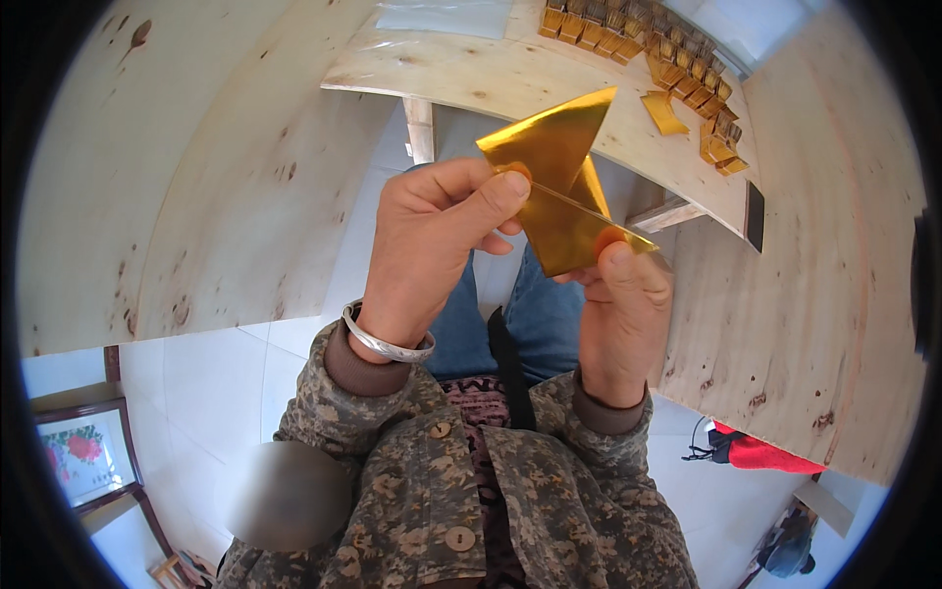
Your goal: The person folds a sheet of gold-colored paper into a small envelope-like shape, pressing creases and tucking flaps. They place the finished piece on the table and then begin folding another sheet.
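A sheet of shiny gold foil paper (567, 228), folded into pointed flaps, is held up in front of my lap. My left hand (432, 231) pinches its left side between thumb and fingers. At the lower right corner my right hand (625, 299) grips it, with the thumb on top and the fingers beneath. One flap points up and to the far right, and another strip shows behind it. The fingertips under the paper are partly hidden.
Ahead stands a low wooden table (461, 83) with rows of small gold pieces (594, 34) with dark tops and a loose gold piece (666, 114). Wooden boards flank me at left (216, 167) and right (775, 324). A red item (770, 452) lies below the right board.
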The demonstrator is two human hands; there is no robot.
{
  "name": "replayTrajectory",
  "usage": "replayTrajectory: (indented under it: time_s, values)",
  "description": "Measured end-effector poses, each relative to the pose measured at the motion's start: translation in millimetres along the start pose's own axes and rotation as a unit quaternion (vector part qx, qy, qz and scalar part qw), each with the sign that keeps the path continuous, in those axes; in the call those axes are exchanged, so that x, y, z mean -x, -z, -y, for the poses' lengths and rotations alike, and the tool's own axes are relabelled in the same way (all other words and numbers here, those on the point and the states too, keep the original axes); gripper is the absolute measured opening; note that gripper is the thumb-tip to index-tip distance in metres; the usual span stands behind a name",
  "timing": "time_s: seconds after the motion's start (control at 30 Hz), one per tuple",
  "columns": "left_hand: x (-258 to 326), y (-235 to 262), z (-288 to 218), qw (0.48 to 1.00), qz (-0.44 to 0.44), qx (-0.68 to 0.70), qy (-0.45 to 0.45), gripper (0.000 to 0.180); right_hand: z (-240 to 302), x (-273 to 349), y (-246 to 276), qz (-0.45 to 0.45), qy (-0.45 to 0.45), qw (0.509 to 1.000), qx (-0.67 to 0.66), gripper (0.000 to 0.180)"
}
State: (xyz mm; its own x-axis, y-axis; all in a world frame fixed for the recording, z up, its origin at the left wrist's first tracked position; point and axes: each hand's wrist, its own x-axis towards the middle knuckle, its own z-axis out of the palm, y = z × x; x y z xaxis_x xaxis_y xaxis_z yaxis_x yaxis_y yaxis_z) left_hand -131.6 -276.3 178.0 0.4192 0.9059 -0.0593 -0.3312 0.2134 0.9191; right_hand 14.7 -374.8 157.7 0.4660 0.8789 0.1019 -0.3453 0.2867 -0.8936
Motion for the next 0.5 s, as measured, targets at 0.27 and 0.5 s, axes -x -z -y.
replayTrajectory:
  time_s: [0.27,0.5]
  values:
    - [2.4,3.0,0.5,1.0,0.001,-0.025,0.009,0.023,-2.1,1.8,-0.3,-0.015,-0.018,0.999,-0.022,0.027]
    - [3.3,4.3,2.5,1.0,-0.008,-0.005,-0.001,0.021,-3.0,-0.2,1.0,-0.019,0.006,0.999,-0.025,0.027]
